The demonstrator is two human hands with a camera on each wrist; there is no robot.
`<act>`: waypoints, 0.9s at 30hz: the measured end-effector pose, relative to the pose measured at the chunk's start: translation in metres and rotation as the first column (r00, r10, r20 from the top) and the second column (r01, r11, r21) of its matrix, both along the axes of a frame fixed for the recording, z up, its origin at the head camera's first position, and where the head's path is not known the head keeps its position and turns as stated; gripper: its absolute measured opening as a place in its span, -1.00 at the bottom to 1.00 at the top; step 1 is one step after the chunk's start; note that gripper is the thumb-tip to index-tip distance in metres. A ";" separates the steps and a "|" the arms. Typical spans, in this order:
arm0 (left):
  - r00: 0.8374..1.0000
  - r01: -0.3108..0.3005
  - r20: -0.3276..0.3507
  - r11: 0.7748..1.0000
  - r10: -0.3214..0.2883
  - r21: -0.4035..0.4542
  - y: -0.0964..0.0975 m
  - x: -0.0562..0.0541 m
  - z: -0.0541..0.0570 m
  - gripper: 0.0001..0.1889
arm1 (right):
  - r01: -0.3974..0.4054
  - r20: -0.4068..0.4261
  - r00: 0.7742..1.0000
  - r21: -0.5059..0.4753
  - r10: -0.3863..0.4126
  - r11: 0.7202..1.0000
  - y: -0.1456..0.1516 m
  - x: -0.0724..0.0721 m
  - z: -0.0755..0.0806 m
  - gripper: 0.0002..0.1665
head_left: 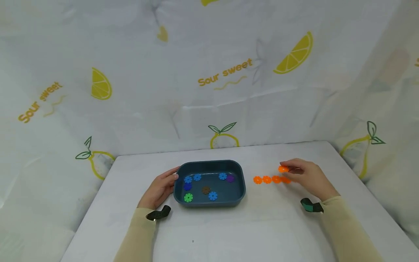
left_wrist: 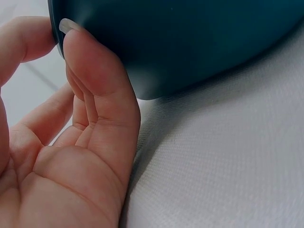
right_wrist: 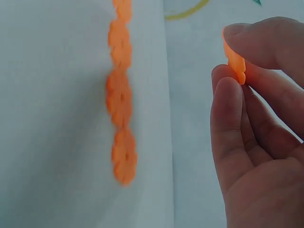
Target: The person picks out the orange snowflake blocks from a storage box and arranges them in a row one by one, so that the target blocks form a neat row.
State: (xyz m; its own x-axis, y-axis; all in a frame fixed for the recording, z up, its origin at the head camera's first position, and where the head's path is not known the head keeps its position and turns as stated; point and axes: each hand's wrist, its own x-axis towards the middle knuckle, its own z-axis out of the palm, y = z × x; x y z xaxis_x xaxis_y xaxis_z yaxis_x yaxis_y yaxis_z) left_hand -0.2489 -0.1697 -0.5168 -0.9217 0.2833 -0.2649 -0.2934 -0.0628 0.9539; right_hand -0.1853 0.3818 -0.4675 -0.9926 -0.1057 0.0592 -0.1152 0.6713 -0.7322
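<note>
My left hand (head_left: 160, 190) grips the left side of a dark blue-green tray (head_left: 209, 204), with the thumb and fingers at its rim. Inside the tray lie several flat notched plastic discs: light blue ones, a green disc (head_left: 188, 197), a brown disc (head_left: 206, 190), a purple disc (head_left: 230, 178) and a dark blue one. To the tray's right, my right hand (head_left: 310, 177) pinches an orange notched disc (right_wrist: 235, 59) between thumb and fingertips, raised over the table. Below it, several orange discs (right_wrist: 124, 156) lie in a row, edge to edge.
A white cloth covers the table (head_left: 229, 236). Behind it and at the sides hangs a white curtain (head_left: 147, 109) printed with lemons and lettering. Each wrist bears a small dark device, such as the wrist device (head_left: 158, 213) at the left cuff.
</note>
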 end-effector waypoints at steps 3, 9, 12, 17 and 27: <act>1.000 -0.002 -0.001 1.000 0.002 -0.010 -0.001 0.000 -0.001 -0.40 | 0.022 0.005 1.000 0.027 -0.022 0.999 0.013 0.003 -0.003 -0.49; 1.000 -0.002 0.006 1.000 0.002 -0.007 -0.002 0.000 -0.002 -0.39 | 0.056 -0.027 0.998 0.112 -0.053 0.992 0.029 0.008 -0.010 -0.47; 1.000 -0.006 0.012 1.000 0.006 -0.002 -0.001 -0.001 -0.002 -0.38 | 0.074 -0.033 0.997 0.133 -0.070 0.988 0.032 0.010 -0.013 -0.47; 1.000 -0.015 0.013 1.000 0.015 0.013 0.003 -0.001 -0.002 -0.40 | 0.109 -0.047 0.994 0.157 -0.103 0.982 0.037 0.012 -0.014 -0.49; 0.999 -0.024 0.025 1.000 0.023 0.015 0.002 0.000 0.001 -0.39 | 0.122 -0.024 0.993 0.146 -0.120 0.982 0.046 0.014 -0.016 -0.51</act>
State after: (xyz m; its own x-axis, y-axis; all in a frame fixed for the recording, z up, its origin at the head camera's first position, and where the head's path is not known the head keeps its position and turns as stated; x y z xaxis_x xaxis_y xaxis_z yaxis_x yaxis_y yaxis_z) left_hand -0.2490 -0.1674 -0.5156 -0.9214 0.2658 -0.2834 -0.3151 -0.0841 0.9453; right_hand -0.1714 0.4279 -0.4835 -0.9977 0.0063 0.0668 -0.0368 0.7810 -0.6235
